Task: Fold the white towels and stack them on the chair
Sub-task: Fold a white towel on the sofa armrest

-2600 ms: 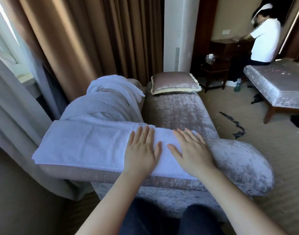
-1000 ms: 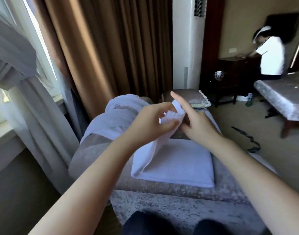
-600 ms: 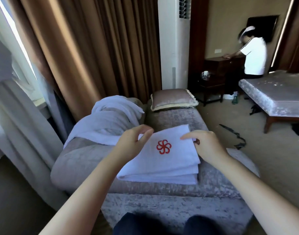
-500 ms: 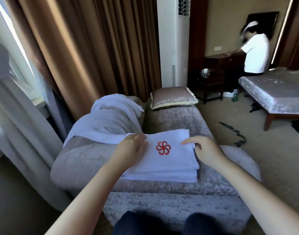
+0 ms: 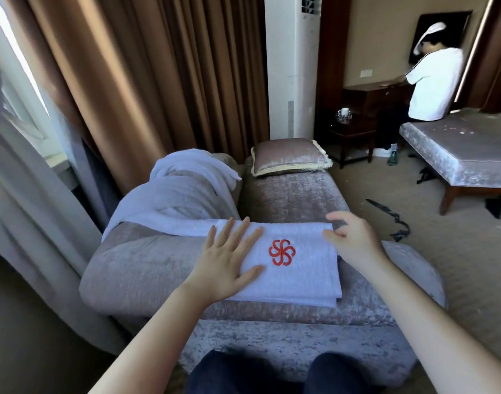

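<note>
A folded white towel (image 5: 297,275) with a red flower emblem lies flat on the near end of the grey velvet chaise chair (image 5: 147,268). My left hand (image 5: 229,257) presses flat on the towel's left side, fingers straight and spread. My right hand (image 5: 348,237) hovers at the towel's far right corner with fingers loosely curled, holding nothing. An unfolded heap of white towels (image 5: 184,194) drapes over the chair's left arm behind the folded one.
A velvet cushion (image 5: 289,156) sits at the chair's far end. Brown curtains (image 5: 147,81) and a white standing air conditioner (image 5: 292,66) rise behind. A person in white (image 5: 434,83) stands at a dark desk; a padded bench (image 5: 465,155) is at right.
The long towel was folded over into a compact square with the emblem up and laid down. My left hand went from pinching its edge to pressing flat; my right hand let go.
</note>
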Demonstrator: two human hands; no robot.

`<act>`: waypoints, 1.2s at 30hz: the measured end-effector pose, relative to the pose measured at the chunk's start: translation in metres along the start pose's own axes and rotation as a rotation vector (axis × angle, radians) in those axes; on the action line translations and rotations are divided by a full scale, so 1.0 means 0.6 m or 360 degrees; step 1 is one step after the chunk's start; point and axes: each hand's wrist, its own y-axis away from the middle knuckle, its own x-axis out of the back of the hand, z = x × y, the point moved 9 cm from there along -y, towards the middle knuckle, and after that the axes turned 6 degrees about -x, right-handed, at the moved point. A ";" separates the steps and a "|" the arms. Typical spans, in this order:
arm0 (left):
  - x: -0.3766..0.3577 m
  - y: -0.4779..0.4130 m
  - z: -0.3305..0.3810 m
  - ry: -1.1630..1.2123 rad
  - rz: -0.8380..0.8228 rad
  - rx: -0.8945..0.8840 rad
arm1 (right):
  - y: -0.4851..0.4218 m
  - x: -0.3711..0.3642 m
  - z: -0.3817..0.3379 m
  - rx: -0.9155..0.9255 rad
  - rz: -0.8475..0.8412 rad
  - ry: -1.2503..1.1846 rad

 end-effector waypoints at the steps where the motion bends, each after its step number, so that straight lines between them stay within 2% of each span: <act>1: -0.001 0.002 -0.001 0.0011 -0.0013 -0.0016 | 0.006 -0.004 0.008 -0.0030 -0.0049 0.0000; 5: 0.026 0.002 0.030 0.0019 0.0194 -0.0140 | 0.016 -0.003 0.030 -0.0268 -0.0239 -0.0471; 8: 0.064 0.000 0.103 0.0154 0.0488 -0.0439 | 0.016 -0.006 0.018 -0.0190 -0.0358 -0.0429; 12: 0.060 0.002 0.170 0.0092 0.0465 -0.0703 | 0.010 -0.008 -0.002 -0.0152 -0.0392 -0.0473; 23: 0.060 0.014 0.160 0.0144 0.0531 -0.0631 | 0.011 -0.022 -0.018 -0.0199 -0.0686 -0.0658; 36: 0.056 0.014 0.156 0.0188 0.0563 -0.0593 | 0.001 -0.003 -0.009 -0.0157 -0.0680 -0.0764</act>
